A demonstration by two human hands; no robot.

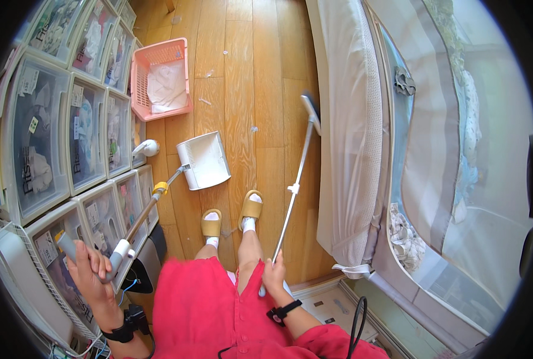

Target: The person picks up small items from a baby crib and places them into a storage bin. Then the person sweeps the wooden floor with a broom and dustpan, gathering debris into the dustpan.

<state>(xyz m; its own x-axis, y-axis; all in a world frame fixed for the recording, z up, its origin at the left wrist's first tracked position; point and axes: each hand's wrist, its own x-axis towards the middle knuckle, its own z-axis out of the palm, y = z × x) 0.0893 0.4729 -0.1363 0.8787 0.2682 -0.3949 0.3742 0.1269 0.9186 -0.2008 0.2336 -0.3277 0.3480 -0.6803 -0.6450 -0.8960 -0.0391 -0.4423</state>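
Observation:
My left hand (89,269) is wrapped around the grey grip of a long-handled dustpan's handle (141,214). The white dustpan (205,161) at its far end rests on the wooden floor, its wide mouth facing right. My right hand (274,274) grips the silver pole of a broom (291,197) near its lower end in the picture. The broom's head (311,112) is at the foot of the bed's fabric skirt, its far side partly hidden there. Small bits of debris (254,129) lie on the floor between dustpan and broom, with more scraps (205,102) farther ahead.
A pink plastic basket (161,114) with white cloth inside stands ahead on the left. Behind the dustpan is a white spray bottle (147,147). Clear-front storage drawers (89,134) line the left. A bed with pale fabric (347,134) and netting borders the right.

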